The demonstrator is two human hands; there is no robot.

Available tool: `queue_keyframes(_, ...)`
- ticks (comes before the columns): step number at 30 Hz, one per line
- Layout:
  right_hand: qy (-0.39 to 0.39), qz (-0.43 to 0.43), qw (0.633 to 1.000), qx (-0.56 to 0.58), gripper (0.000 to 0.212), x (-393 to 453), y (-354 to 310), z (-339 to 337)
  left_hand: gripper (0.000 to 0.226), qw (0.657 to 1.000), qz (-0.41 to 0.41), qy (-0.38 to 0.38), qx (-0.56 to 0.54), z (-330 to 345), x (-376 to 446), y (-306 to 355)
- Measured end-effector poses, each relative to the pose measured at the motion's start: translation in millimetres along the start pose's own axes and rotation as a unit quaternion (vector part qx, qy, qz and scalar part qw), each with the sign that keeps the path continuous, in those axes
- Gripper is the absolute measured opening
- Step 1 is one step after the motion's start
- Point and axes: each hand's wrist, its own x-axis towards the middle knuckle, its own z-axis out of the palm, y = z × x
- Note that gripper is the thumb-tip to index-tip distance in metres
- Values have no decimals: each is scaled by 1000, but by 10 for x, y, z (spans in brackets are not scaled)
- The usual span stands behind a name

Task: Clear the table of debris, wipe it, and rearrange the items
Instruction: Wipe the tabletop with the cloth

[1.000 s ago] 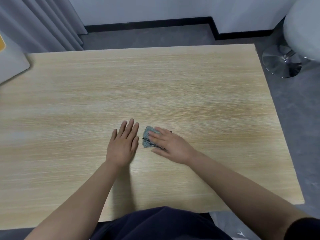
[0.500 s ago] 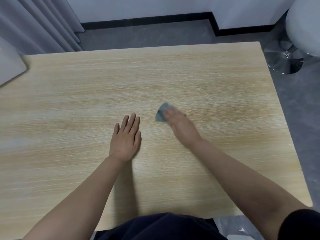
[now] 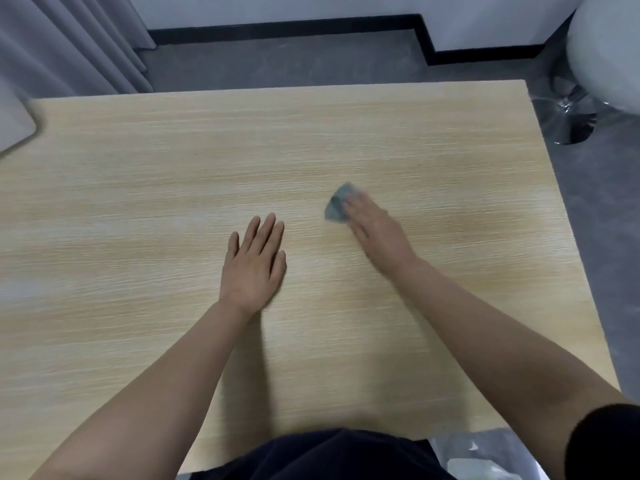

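We are looking down from head height at our own two bare forearms reaching over a pale wood-grain table (image 3: 138, 188). Our right hand (image 3: 375, 230) is lying on top of a small grey-blue wiping cloth (image 3: 337, 204), fingers stretched out fairly straight and pressing it flat against the tabletop; the hand and cloth are blurred, so we cannot tell how the thumb is lying. The cloth is sitting a little right of the table's centre, its far and left edges peeking out beyond our fingertips. Our left hand (image 3: 254, 268) is resting palm down on the wood just left of the right hand, not touching it or the cloth, fingers straight and slightly spread, holding nothing. A dark sleeve (image 3: 602, 441) is showing at the right upper arm, and dark clothing (image 3: 325, 459) is filling the bottom edge. Beyond the table we are seeing grey floor (image 3: 284, 64), grey curtains (image 3: 69, 39) at the far left, a white wall with black skirting, and at the far right a white stool (image 3: 606, 53) on a chrome base (image 3: 571, 123). A pale rounded object is just touching the left table corner, too cropped to identify
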Motion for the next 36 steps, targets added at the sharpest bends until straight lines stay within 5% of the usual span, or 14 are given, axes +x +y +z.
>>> queue_keyframes(3,-72,-177,982,17,39,-249,-157,157,65,1000,6,4,-7,11,12,-18)
queue_keyframes(6,-108,-240,965,-1,43,-146,-39,133,64,1000,6,4,-8,21,14,-31)
queue_keyframes(11,-92,-86,992,1,56,445,263,-16,66,1000,-13,12,-18,-31,176,-38)
queue_keyframes(16,53,121,990,56,40,790,269,-163,53,1000,-26,11,-13,-187,528,-90)
queue_keyframes(18,57,78,991,89,37,725,121,-91,52,999,-37,15,-15,-243,683,-114)
queue_keyframes(23,-93,-161,982,44,37,580,36,-7,51,998,-35,45,-27,-346,1050,-181)
queue_keyframes(25,-81,-144,986,28,37,741,149,-66,51,998,-34,49,-30,-378,1183,-202)
queue_keyframes(31,58,111,990,64,40,1227,296,-137,52,997,-56,57,-16,-379,1413,-211)
queue_keyframes(36,7,6,998,67,39,1213,6,25,53,996,-61,69,-19,-331,1427,-201)
